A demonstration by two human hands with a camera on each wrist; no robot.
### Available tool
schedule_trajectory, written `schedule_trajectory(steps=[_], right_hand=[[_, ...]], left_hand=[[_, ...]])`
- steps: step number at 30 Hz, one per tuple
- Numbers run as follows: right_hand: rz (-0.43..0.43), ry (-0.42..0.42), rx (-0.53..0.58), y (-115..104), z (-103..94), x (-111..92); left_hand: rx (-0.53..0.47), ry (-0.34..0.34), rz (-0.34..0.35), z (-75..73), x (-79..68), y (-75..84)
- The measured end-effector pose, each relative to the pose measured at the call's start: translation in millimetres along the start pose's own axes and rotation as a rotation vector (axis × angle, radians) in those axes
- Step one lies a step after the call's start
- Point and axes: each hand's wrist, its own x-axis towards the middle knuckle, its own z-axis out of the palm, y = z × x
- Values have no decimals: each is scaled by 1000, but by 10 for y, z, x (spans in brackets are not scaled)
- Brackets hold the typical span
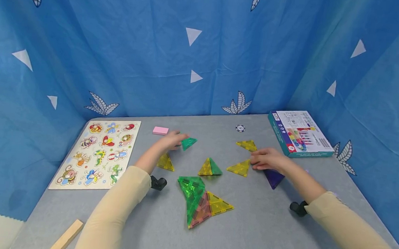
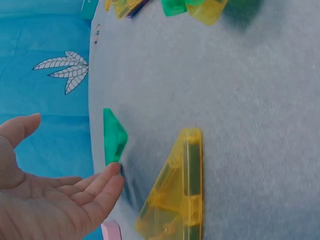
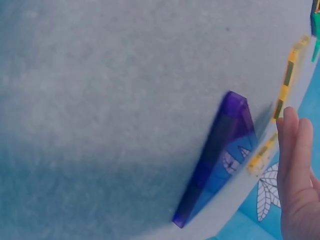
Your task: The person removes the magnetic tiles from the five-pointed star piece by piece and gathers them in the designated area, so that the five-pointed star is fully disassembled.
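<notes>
My left hand (image 1: pixel 173 139) has its thumb apart and fingers extended, fingertips right at a small green triangular tile (image 2: pixel 114 137). A yellow triangular tile (image 2: pixel 172 195) stands beside that hand, nearer me. My right hand (image 1: pixel 268 160) is over the right side, fingers straight and together, fingertips beside a yellow triangle (image 1: pixel 240 168). Under its wrist side lies a dark purple triangle (image 3: pixel 215 160). Another yellow triangle (image 1: pixel 247 145) sits just behind. Between the hands is a small yellow-and-green pyramid (image 1: pixel 210 167). Closer to me, a green (image 1: pixel 192 190), red (image 1: pixel 202 212) and yellow (image 1: pixel 218 204) tile group lies together.
An insect picture puzzle board (image 1: pixel 95 153) lies at the left, with a wooden block (image 1: pixel 66 237) nearer me. A pink block (image 1: pixel 160 131) and a round chip (image 1: pixel 240 128) are toward the back. A boxed set (image 1: pixel 301 133) lies back right, before the blue curtain (image 1: pixel 149 50).
</notes>
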Motion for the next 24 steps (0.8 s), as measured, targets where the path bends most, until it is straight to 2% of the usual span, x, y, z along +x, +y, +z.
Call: schedule_trajectory(steps=[5,8,10,13,15,17,20,24], right_hand=[[-9,-18,-14,-62,-6,-52],[-27,-40,-28,-98,10,-91],[-52,-53,-55,-115,42,-127],[-119,-83,-114,-120,135,-195],[-173,-112,-167,-114,231,-252],[-228,-158,-201,-102,350,-308],[-307,-229,-255,-89,568,-379],[-437,-311,-366,-63,870,-402]], left_hand=[[19,-15,20,-61,-75,-13],[66,-25,74,-68,-178,-3],[132,-32,155,-41,-298,6],[218,-60,354,50,-528,-37],[282,-100,487,144,-707,-95],[339,-164,587,255,-871,-169],[469,-235,661,441,-1062,-249],[660,-218,738,647,-1143,-320]])
